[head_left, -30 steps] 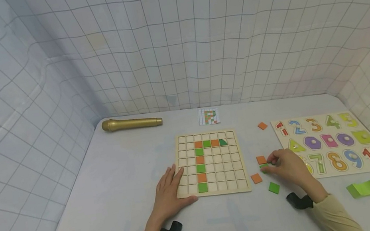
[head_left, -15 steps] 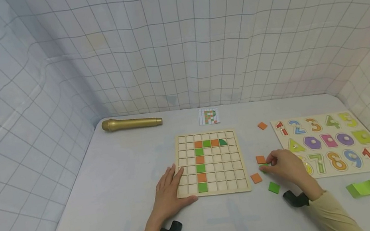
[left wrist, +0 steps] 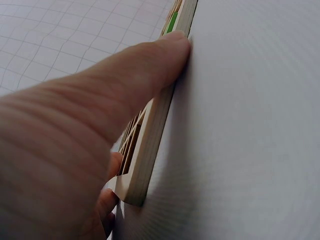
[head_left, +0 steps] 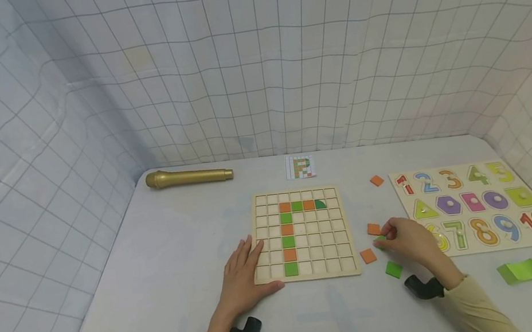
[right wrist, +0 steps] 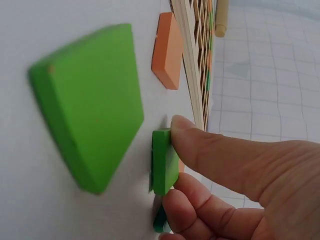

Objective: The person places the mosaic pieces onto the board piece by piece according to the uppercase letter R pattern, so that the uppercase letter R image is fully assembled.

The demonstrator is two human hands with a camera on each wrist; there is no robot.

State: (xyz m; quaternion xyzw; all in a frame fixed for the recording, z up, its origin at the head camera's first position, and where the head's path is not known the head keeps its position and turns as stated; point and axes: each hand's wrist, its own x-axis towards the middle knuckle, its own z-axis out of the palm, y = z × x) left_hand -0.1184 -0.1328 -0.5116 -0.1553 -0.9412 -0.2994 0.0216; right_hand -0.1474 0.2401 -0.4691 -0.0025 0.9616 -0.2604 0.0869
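A wooden grid board (head_left: 321,238) lies mid-table, with orange and green square tiles in one column and along an upper row. A dark green quarter-round piece (head_left: 321,204) ends that row. My left hand (head_left: 242,277) rests on the board's near left corner, fingers spread, thumb along the front edge (left wrist: 150,135). To the right of the board, my right hand (head_left: 410,239) pinches a green square tile (right wrist: 165,160) between thumb and fingers, low over the table. A darker green piece (right wrist: 160,220) shows under those fingers, mostly hidden.
Loose orange tiles (head_left: 368,256) and a green tile (head_left: 394,269) lie around my right hand. A number puzzle board (head_left: 482,213) sits at right, a bright green curved block (head_left: 523,271) before it. Behind stand a pattern card (head_left: 300,167) and gold microphone (head_left: 189,176).
My right hand has shifted slightly left, still at the green tile. The orange tile beside its fingers has slid a little left and away. The left hand stays put.
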